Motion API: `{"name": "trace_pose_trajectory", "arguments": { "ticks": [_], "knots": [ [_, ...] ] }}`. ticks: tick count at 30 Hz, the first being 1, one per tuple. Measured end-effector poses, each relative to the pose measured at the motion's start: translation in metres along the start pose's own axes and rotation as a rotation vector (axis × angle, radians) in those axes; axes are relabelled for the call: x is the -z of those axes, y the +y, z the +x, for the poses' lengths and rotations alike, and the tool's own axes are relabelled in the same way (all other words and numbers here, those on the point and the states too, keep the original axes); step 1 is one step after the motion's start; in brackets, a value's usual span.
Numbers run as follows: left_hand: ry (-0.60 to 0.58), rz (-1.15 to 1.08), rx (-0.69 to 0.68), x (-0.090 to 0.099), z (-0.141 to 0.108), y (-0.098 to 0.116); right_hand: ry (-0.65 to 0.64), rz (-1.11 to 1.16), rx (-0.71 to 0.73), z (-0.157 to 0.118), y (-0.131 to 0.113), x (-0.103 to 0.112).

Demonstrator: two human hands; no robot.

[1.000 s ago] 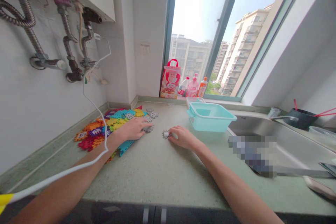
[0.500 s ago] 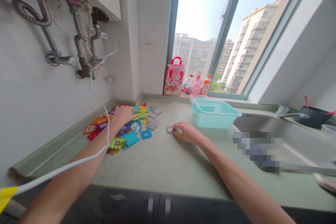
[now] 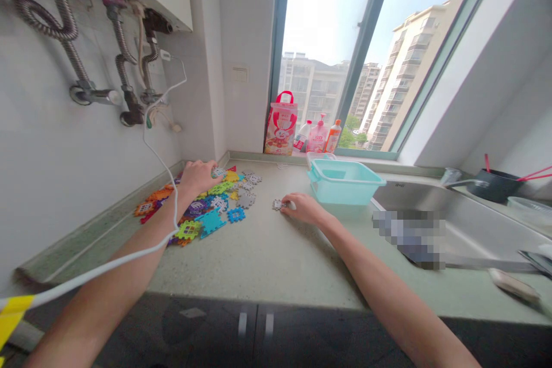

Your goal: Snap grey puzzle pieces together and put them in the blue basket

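Note:
At the back of a pile of coloured plastic tiles [image 3: 209, 221], my left hand [image 3: 199, 177] has its fingers closed on a light tile [image 3: 219, 172]. My right hand [image 3: 302, 207] pinches a small grey tile [image 3: 277, 204] on the counter, right of the pile. Orange, purple, green, yellow, blue and grey pieces overlap in the pile. A blue square tile [image 3: 236, 215] lies at its right edge.
A turquoise tub [image 3: 345, 184] stands beyond my right hand, beside the steel sink [image 3: 470, 224]. Bottles and a pink bag [image 3: 281, 129] line the window. A white cable [image 3: 129, 256] hangs across my left forearm.
My left hand has moved slightly toward the back of the pile, and a light tile now shows at its fingertips. My right hand keeps hold of the grey tile. The view has shifted slightly.

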State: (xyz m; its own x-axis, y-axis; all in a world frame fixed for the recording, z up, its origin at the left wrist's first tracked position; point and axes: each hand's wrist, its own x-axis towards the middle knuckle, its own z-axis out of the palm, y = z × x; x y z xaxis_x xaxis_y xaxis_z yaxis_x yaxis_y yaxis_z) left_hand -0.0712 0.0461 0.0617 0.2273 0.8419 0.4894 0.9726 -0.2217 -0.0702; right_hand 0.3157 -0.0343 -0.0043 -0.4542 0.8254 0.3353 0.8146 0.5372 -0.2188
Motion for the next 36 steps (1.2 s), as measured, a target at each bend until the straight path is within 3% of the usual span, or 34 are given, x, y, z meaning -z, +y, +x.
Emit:
{"name": "trace_pose_trajectory", "arguments": {
  "ticks": [3, 5, 8, 10, 12, 15, 20, 24, 28, 36],
  "knots": [
    [0.006, -0.257, -0.268, 0.018, -0.014, 0.042, 0.005, 0.020, -0.007, 0.001, 0.004, -0.002],
    [-0.027, -0.381, -0.403, 0.021, -0.031, 0.077, 0.008, 0.021, -0.008, 0.001, 0.007, -0.003],
    [-0.090, -0.359, -0.498, 0.007, -0.057, 0.119, 0.016, 0.007, -0.016, 0.000, 0.008, -0.001],
    [-0.071, -0.287, -0.517, -0.007, -0.068, 0.129, 0.018, -0.012, -0.028, -0.002, 0.006, 0.001],
    [-0.040, -0.246, -0.484, -0.021, -0.074, 0.123, 0.008, -0.033, -0.031, -0.003, 0.003, 0.004],
    [-0.053, -0.228, -0.414, -0.032, -0.076, 0.093, -0.011, -0.049, -0.020, -0.003, 0.000, 0.005],
    [-0.122, -0.187, -0.363, -0.024, -0.066, 0.054, -0.007, -0.029, -0.007, -0.001, 0.001, 0.002],
    [-0.169, -0.035, -0.275, -0.019, -0.041, 0.059, -0.015, -0.029, -0.002, -0.001, 0.001, 0.001],
    [-0.156, 0.081, -0.211, -0.026, -0.019, 0.070, -0.025, -0.043, -0.006, -0.002, -0.001, 0.005],
    [-0.125, 0.047, -0.248, -0.035, -0.013, 0.069, 0.023, 0.029, 0.066, -0.002, -0.011, 0.000]
  ]
}}
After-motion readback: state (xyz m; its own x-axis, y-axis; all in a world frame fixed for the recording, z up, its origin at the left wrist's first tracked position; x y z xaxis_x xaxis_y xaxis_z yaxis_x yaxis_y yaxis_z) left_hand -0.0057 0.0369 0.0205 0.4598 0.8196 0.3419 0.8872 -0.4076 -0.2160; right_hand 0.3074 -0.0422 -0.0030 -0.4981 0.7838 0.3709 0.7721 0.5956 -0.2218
